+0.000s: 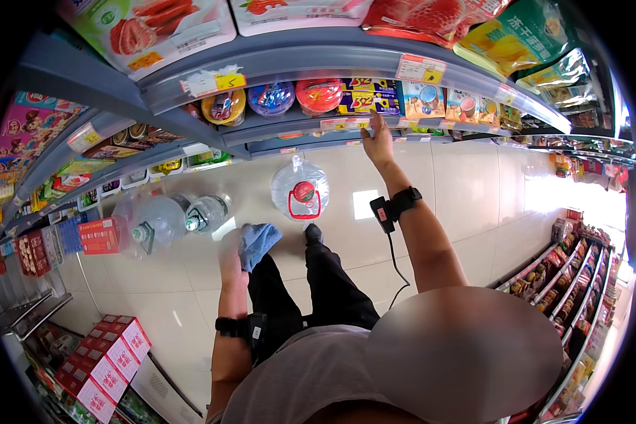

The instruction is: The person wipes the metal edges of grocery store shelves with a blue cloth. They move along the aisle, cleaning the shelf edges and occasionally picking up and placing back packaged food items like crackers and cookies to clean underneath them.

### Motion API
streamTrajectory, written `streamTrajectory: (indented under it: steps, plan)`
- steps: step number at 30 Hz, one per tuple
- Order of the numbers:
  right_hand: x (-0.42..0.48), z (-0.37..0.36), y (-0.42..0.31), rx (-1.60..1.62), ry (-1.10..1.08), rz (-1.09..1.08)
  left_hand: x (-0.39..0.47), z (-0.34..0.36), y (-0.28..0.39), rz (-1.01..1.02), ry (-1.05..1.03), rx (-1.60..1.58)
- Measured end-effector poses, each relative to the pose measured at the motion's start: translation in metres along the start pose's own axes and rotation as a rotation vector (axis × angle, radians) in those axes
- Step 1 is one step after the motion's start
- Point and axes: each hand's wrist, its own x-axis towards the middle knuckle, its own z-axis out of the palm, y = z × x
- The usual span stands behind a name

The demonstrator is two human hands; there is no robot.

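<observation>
My left hand point(232, 257), blurred, grips a folded blue cloth point(261, 245) low by my leg. Stretched forward, my right hand point(378, 142) is at the front edge of a grey shelf point(291, 129). Its fingers are spread, with nothing seen in them. The fingertips reach to the purple and yellow snack boxes point(368, 102) on that shelf; whether they touch them I cannot tell. Left of the boxes sit a red-lidded tub point(319, 95), a blue-lidded tub point(271, 99) and a yellow-lidded tub point(223, 107). To their right stand upright printed packets point(423, 100).
A large water bottle with a red handle point(300, 193) stands on the tiled floor before my foot. More big bottles point(160, 220) are at left. An upper shelf edge point(318, 66) overhangs the tubs. Red-and-white cartons point(108, 365) are stacked behind left; stocked racks point(562, 286) lie right.
</observation>
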Motion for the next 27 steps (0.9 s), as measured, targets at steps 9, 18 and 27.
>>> streamTrajectory:
  steps: [9, 18, 27]
  plan:
    - [0.021, 0.0, 0.01, -0.119, -0.078, -0.031, -0.009, 0.017, 0.001, -0.032, 0.01, -0.005]
    - [0.029, 0.001, 0.023, -0.093, -0.123, -0.104, -0.016, 0.03, -0.003, -0.006, 0.013, -0.021]
    - [0.014, -0.037, 0.025, -0.177, -0.157, -0.131, -0.033, 0.051, -0.027, -0.056, -0.06, -0.063]
